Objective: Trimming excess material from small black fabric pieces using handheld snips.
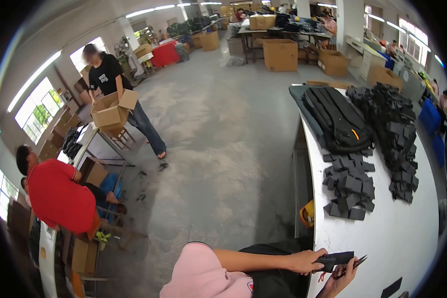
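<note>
**Steady Grip Counts in Close Work**

The left hand (303,261) pinches a folded black strip (343,258) over the white-topped bench (382,236), near its edge; the right hand (336,284) grips slim, pointed dark scissors (361,260) beside it. Holding the strip taut, fingertips clear of the blades, seems wise. Beyond, a black-shirted person (103,77) holds an open brown cardboard box (108,118); a larger brown carton (280,56) stands farther off, both contents hidden.

We've got a matt strip (343,258) at 4:30, smooth worktop (382,233) at 4 o'clock, matt cloth backpack (335,116) near 2:30, cardboard box (280,56) at 1.
</note>
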A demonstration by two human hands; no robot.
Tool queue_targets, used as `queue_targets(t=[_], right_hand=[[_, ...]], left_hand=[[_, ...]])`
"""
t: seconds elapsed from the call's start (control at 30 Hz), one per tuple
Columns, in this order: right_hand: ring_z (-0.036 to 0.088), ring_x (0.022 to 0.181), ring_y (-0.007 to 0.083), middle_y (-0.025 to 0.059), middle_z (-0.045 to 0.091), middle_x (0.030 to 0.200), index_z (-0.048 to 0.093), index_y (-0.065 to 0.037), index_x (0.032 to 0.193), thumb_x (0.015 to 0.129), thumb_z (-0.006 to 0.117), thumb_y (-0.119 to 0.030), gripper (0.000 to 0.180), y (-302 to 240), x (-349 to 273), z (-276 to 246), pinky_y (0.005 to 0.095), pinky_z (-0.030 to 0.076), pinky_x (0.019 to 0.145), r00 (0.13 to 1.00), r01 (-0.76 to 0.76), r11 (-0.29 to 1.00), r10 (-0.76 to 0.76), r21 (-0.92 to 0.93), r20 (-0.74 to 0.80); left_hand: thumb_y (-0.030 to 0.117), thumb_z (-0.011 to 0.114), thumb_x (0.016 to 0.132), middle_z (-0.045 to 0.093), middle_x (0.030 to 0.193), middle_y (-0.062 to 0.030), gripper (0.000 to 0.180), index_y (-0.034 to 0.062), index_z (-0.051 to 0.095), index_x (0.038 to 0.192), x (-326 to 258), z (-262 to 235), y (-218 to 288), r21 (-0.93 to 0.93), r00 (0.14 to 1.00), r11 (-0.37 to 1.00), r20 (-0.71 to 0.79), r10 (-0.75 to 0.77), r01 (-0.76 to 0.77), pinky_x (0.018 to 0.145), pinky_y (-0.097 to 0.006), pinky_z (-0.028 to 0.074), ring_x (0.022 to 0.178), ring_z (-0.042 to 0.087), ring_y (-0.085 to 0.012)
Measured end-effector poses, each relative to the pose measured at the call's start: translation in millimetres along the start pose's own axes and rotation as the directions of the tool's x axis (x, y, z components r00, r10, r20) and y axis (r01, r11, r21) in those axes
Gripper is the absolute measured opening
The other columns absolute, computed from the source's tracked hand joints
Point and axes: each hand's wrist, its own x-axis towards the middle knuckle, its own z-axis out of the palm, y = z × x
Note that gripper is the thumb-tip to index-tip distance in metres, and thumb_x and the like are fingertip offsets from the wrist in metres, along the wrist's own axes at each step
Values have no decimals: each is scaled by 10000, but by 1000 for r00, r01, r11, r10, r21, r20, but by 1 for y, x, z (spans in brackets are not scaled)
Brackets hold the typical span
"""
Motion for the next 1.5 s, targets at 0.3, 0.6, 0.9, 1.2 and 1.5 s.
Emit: queue_targets(t=[0.3,0.6,0.9,1.2,1.5], right_hand=[[293,436,49,-18,368,542,525,7,971,912,535,-139,157,-29,-18,44,195,197,399,999,41,995,-42,-95,-4],[338,461,62,-3,420,570,537,4,883,903,521,-145,151,-27,-17,24,208,252,416,979,152,940,-100,-307,178],[362,480,70,19,488,677,518,-36,881,934,523,-184,157,-27,-20,20,186,282,404,982,-81,986,104,-143,160],[259,412,54,-28,294,509,581,53,916,910,547,-124,181,-36,-52,34,210,206,382,980,89,988,-64,-130,187],[440,526,55,18,537,683,638,5,895,904,542,-74,125,7,-65,45,211,336,478,830,269,824,65,-499,555]], left_hand=[[259,496,910,573,762,-193,310,67,393,1130,-9,-9,13,322,978,941,-137,160,-109,666,-438,423,760,577,-387],[209,533,889,579,939,-167,311,39,448,1135,-17,-6,11,543,888,825,-287,358,-156,727,-447,447,890,565,-367],[194,548,874,591,833,-175,310,38,455,1125,-26,-6,12,562,860,815,-336,384,-144,688,-459,452,800,576,-390],[329,524,933,597,933,-43,354,64,451,1158,-6,-22,-14,-586,962,784,-269,48,-203,638,-235,478,709,553,-86],[392,608,859,598,937,-122,414,86,449,1086,3,-63,-3,-792,926,561,-360,-110,-242,681,-422,552,792,621,-228]])
